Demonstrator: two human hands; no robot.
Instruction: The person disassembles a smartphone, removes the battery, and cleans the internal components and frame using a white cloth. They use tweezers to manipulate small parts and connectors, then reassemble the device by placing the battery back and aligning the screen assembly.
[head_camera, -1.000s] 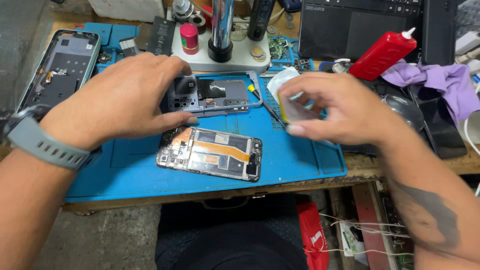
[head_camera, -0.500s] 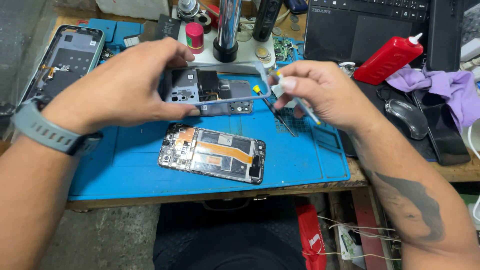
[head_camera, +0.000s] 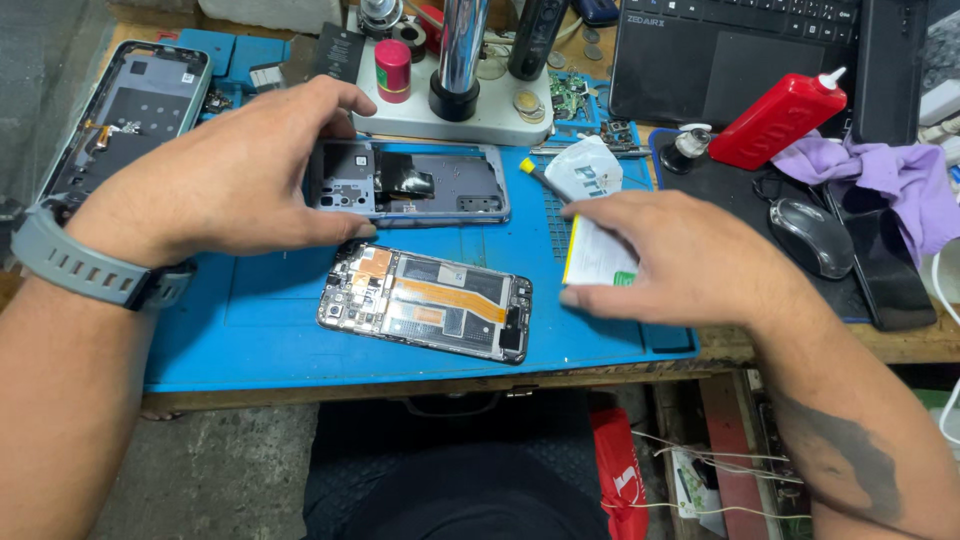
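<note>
My left hand (head_camera: 235, 175) grips the left end of a grey phone frame (head_camera: 420, 185), which lies flat at the back of the blue work mat (head_camera: 250, 330). In front of the frame lies an opened phone (head_camera: 425, 300) with an orange flex cable across its boards; neither hand touches it. My right hand (head_camera: 690, 265) hovers palm down over the mat's right part. Between its thumb and fingers it holds a white tube (head_camera: 597, 245) with a yellow and green edge. A thin tool with a yellow tip (head_camera: 528, 167) lies just left of the tube's crumpled end.
A white microscope base (head_camera: 480, 115) with a chrome post and a red-capped vial (head_camera: 392, 68) stands behind the mat. Another phone housing (head_camera: 125, 115) lies far left. To the right are a laptop (head_camera: 740, 50), a red squeeze bottle (head_camera: 785, 120), a mouse (head_camera: 810, 235), a purple cloth (head_camera: 890, 175) and a black phone (head_camera: 888, 270).
My right hand has drawn back from the grey frame, down and to the right, with the tube. The left hand has stayed on the frame's left end.
</note>
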